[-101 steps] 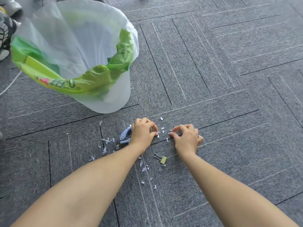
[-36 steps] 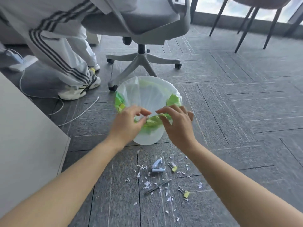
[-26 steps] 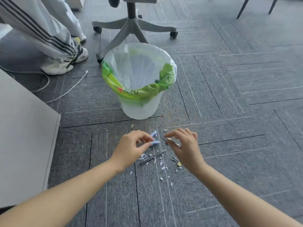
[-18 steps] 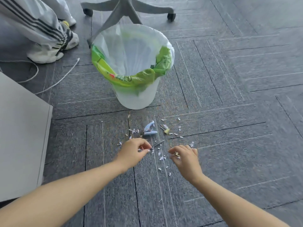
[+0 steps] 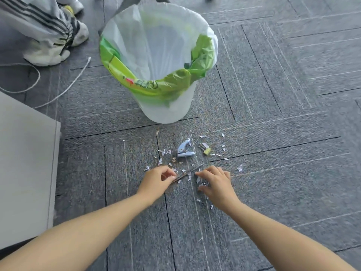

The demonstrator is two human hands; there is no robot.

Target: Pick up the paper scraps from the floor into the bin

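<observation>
Head view: tiny white paper scraps (image 5: 189, 176) litter carpet; both hands' fingers curl loosely, grasp unclear.

I see open carpet (image 5: 283, 173) to the right and near side, with free passage. Far from my hands, the bin (image 5: 166, 106) stands upright, its mouth open from above. Between hands and bin lie a staple remover (image 5: 184, 150), a binder clip (image 5: 205, 150) and a thin rod (image 5: 188, 171). A white panel (image 5: 25, 169) blocks the left.

small white paper scraps (image 5: 189, 174) strewn on carpet, white-lined bin (image 5: 166, 112) upright beyond
</observation>
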